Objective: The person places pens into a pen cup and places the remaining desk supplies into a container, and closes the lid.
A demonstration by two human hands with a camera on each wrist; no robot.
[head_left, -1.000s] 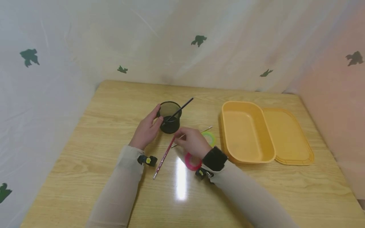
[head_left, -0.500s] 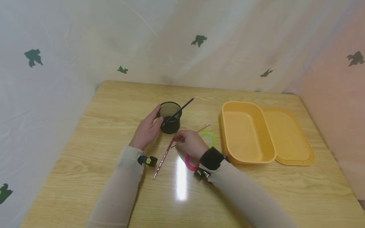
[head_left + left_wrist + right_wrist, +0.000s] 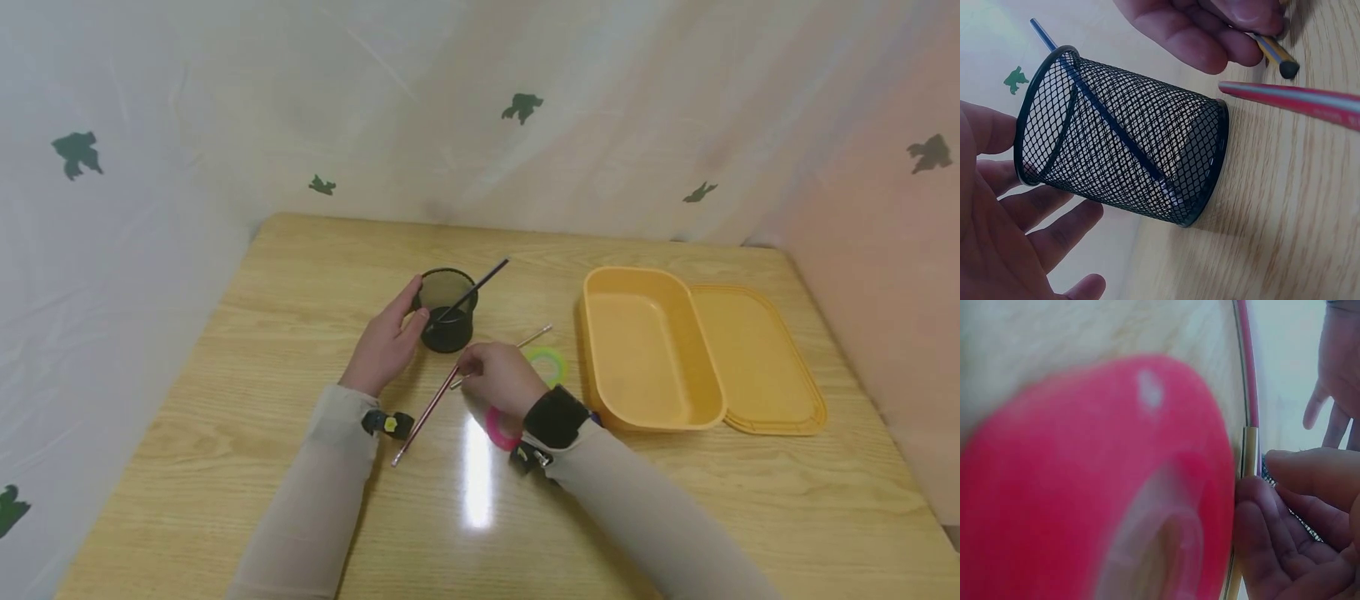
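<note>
Pencil swing: there it goes, the red pencil (image 3: 427,415) turns, its near end farther left than half a second ago, just beside the left wrist strap (image 3: 390,423).
Reading on that roll: it looks loose on the table (image 3: 315,283), apt to shift at any light brush of the fingers.
Right hand (image 3: 498,377): down low, fingers curled, apparently pinching the gold pencil (image 3: 533,337); whether the two pencils touch, I can't tell.
Gold pencil: near side of the cup, right of the red one, its far end passing just far of the green tape (image 3: 561,367).
Left hand (image 3: 384,346): hasn't budged, thumb and fingers spread around the cup's left side, gripping.
Mesh cup (image 3: 448,335): standing beyond the right hand, dark pencil (image 3: 491,272) inside, leaning right; red and gold are both outside.
Obstacles: red pencil near left, pink tape (image 3: 493,428) near right, half tucked behind the black wristband (image 3: 557,418); tight quarters.
Far right: yellow box (image 3: 637,358), then its lid (image 3: 761,362), well apart from the cup.
</note>
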